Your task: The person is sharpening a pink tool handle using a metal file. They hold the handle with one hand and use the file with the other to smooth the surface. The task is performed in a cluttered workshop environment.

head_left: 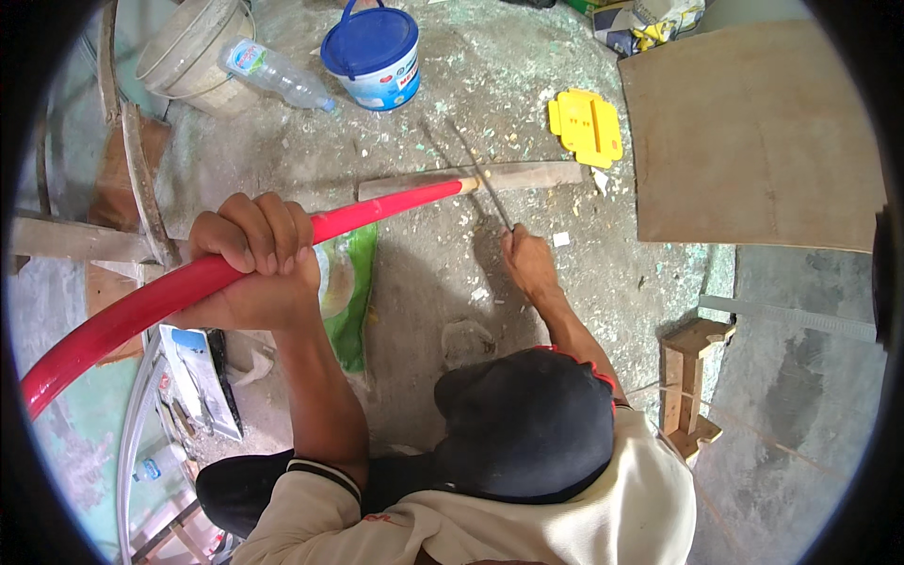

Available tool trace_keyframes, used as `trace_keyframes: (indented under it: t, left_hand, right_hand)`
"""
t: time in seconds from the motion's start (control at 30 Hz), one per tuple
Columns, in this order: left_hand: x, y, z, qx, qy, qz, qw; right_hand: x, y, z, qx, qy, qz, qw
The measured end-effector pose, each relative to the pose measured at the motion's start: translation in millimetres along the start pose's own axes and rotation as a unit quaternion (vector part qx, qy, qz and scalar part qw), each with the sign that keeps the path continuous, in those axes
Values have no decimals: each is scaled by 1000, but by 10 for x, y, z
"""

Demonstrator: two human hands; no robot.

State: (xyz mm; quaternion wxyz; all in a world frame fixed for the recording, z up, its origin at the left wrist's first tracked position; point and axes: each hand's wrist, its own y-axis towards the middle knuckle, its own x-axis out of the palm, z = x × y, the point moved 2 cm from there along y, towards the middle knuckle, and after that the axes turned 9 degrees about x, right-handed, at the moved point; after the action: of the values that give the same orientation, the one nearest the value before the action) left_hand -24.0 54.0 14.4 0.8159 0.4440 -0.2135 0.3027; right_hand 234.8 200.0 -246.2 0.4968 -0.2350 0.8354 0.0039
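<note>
My left hand [252, 247] is wrapped round a long red pole [384, 209], which runs from the lower left toward the middle and narrows to a pale bare tip. That tip lies over a flat wooden strip [541, 175] on the floor. Beside the tip, my right hand [529, 266] grips a long, thin, dark blade-like tool [492, 188]. The tool slants up and left, crossing close to the tip; whether it touches cannot be made out. Between my arms is a rounded dark shape [527, 428] with a red edge, hiding part of the right forearm.
Beyond the strip stand a blue-lidded tub [372, 61], a clear bottle [287, 78] and a dirty bucket [193, 61]. A yellow plastic piece [589, 127] and a brown board [753, 141] lie to the right. A green bag [353, 301] and a small wooden frame [692, 377] are nearer. Pale flakes litter the floor.
</note>
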Motion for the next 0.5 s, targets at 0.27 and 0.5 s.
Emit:
trace_keyframes:
  t: [0.27,0.5]
  left_hand:
    - [15,-6,17,5,9,16,1000]
    - [-3,-1,97,10,28,42,999]
  right_hand:
    - [18,-140,33,-7,20,5,1000]
    - [-191,-286,-350,-11,86,31,996]
